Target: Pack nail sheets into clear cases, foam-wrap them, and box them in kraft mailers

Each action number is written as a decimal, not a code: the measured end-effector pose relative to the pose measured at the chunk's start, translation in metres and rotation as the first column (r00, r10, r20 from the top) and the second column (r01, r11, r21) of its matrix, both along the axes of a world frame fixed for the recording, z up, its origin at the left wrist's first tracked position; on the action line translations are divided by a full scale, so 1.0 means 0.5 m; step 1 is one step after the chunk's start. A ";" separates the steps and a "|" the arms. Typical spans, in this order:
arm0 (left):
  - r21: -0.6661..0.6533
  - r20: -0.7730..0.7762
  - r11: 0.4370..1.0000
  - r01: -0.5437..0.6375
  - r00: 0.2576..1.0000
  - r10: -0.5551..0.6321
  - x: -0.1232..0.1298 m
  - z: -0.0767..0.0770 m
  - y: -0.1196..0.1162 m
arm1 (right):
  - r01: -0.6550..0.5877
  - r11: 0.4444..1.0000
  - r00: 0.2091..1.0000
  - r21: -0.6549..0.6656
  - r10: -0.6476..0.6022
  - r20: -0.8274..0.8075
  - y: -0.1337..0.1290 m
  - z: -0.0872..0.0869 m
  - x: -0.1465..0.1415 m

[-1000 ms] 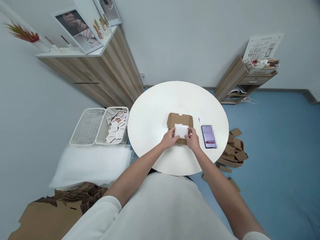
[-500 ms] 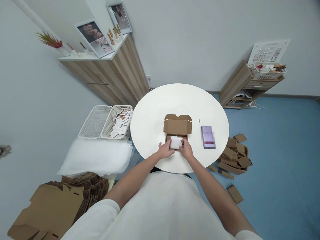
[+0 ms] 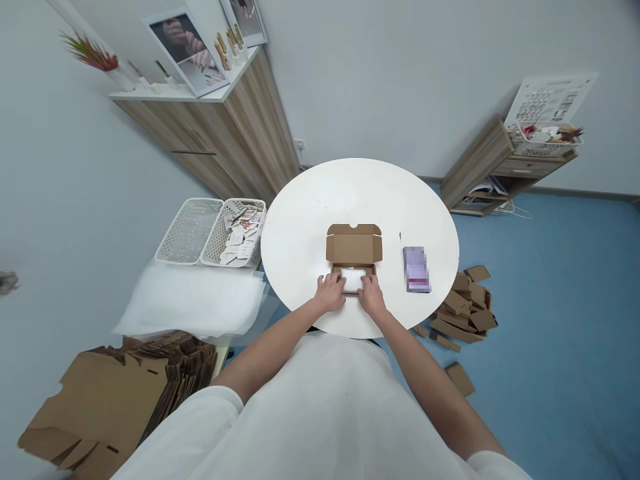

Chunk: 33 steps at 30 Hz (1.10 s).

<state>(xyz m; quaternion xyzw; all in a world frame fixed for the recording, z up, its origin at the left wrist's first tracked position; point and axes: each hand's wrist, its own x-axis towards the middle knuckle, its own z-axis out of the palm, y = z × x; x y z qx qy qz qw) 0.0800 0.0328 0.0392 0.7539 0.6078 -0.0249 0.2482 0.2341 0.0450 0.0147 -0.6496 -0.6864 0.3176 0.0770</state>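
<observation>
On the round white table, a small brown cardboard box (image 3: 354, 248) stands with its lid folded back, away from me. A white foam-wrapped packet (image 3: 353, 280) lies in the box's tray. My left hand (image 3: 331, 292) grips the packet's left end, fingers curled over the box's side. At the packet's right end, my right hand (image 3: 372, 295) holds on with bent fingers. The hands partly cover the box's side walls. To the right lies a purple item (image 3: 417, 269), blurred by pixelation.
At left are two white baskets (image 3: 189, 230), one with small packets, white foam sheets (image 3: 195, 300) and a stack of flat cardboard boxes (image 3: 100, 407). A pile of folded boxes (image 3: 465, 310) lies on the blue floor at right. Wooden cabinets (image 3: 260, 120) stand behind.
The packet sits slightly lower in the box, and my fingers have moved further over its ends. The whole view has shifted a little.
</observation>
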 end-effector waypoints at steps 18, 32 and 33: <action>0.056 0.087 0.994 -0.091 0.992 0.086 -0.007 -0.002 -0.007 | -0.179 0.984 0.981 0.012 0.178 0.073 -0.019 0.030 -0.007; 0.089 0.434 0.820 -0.565 0.763 0.479 -0.031 0.008 0.040 | 0.054 0.988 0.976 0.148 -0.020 -0.216 0.039 0.063 0.085; 0.020 0.486 0.769 -0.640 0.678 0.551 -0.040 0.009 0.054 | 0.158 0.980 0.957 0.123 -0.122 -0.264 0.056 0.064 0.098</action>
